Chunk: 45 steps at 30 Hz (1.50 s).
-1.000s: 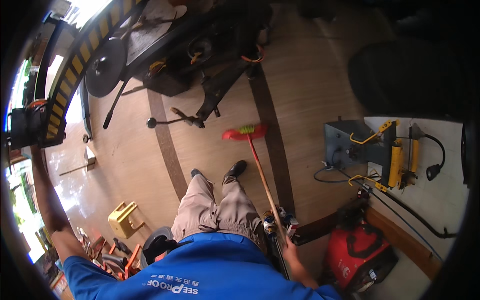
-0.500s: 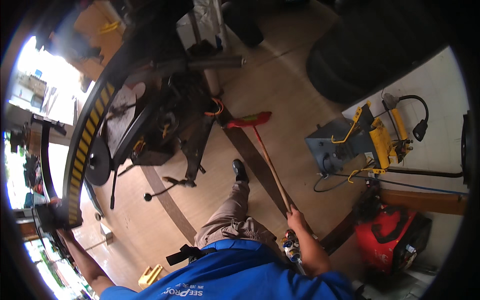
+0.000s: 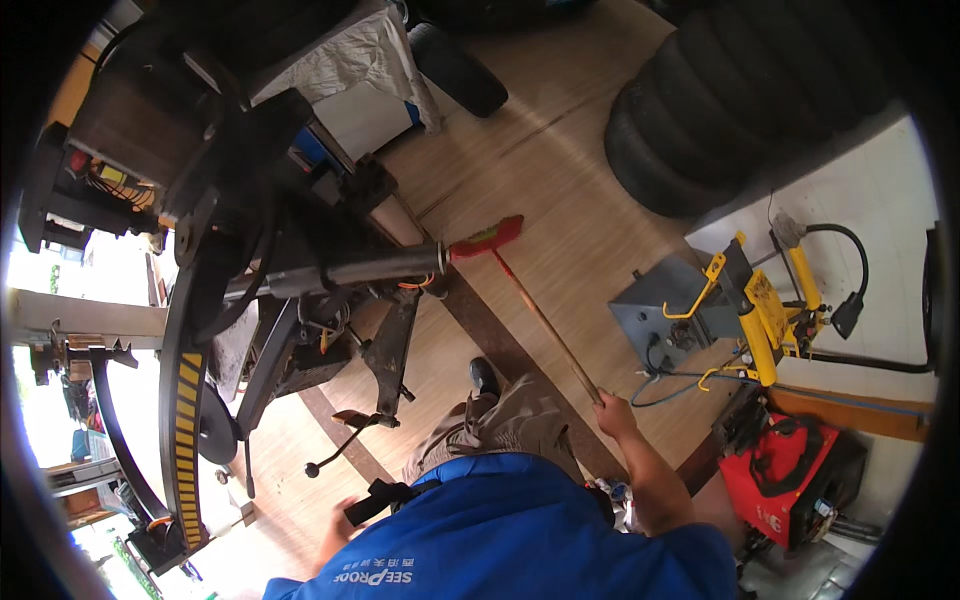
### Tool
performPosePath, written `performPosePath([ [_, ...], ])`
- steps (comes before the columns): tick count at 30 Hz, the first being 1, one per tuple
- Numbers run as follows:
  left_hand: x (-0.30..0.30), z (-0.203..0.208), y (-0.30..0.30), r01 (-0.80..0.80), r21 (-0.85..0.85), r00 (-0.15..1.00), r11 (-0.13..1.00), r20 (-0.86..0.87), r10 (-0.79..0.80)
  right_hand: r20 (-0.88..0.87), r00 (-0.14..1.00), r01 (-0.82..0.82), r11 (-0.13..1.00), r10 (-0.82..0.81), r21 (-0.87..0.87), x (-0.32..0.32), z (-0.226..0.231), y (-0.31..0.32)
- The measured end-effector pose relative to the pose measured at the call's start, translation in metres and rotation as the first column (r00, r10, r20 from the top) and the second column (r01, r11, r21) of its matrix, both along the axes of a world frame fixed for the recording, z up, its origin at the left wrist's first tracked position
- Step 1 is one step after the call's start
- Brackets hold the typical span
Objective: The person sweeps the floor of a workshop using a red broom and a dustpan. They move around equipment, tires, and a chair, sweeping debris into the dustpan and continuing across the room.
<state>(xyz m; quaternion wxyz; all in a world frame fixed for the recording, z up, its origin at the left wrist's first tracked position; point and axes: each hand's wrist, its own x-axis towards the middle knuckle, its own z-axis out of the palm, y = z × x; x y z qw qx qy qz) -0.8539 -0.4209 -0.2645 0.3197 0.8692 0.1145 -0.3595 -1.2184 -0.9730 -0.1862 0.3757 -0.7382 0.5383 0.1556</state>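
The broom (image 3: 546, 325) slants forward, red head (image 3: 488, 238) on the floor (image 3: 545, 165), right hand (image 3: 615, 413) wrapped round its handle; the left hand (image 3: 343, 514) — a moment ago at the striped arm (image 3: 187, 450) — is now beside the black strap (image 3: 376, 501), grip unclear, leaving the broom held one-handed.

Light brown floor (image 3: 560, 180) with darker strips (image 3: 475, 318); on it, black tyres (image 3: 690, 120) and, seemingly, the red broom head (image 3: 487, 240)

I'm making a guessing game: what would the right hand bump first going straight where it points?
Probably the red broom head, along the stick the right hand holds, though depth is hard to tell.
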Motion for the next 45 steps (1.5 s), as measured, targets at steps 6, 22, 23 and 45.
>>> performPosePath([
  [6,-0.007,0.012,-0.161,0.079,-0.437,0.849,0.896,-0.442,-0.291,-0.019,0.993,-0.117,0.993,0.117,-0.018,0.088,-0.01,-0.098],
  [22,-0.183,0.163,-0.237,-0.362,0.125,0.843,0.924,-0.38,0.382,0.071,0.937,-0.348,0.927,0.341,0.142,0.513,-0.111,-0.322],
  [23,-0.188,0.165,-0.242,-0.45,-0.007,0.815,0.893,-0.412,0.408,0.06,0.93,-0.367,0.917,0.363,0.154,0.522,-0.111,-0.326],
  [45,-0.097,0.058,-0.349,-0.405,-0.123,0.801,0.906,-0.525,0.287,-0.261,0.846,-0.431,0.884,0.466,0.181,0.16,0.142,-0.374],
])
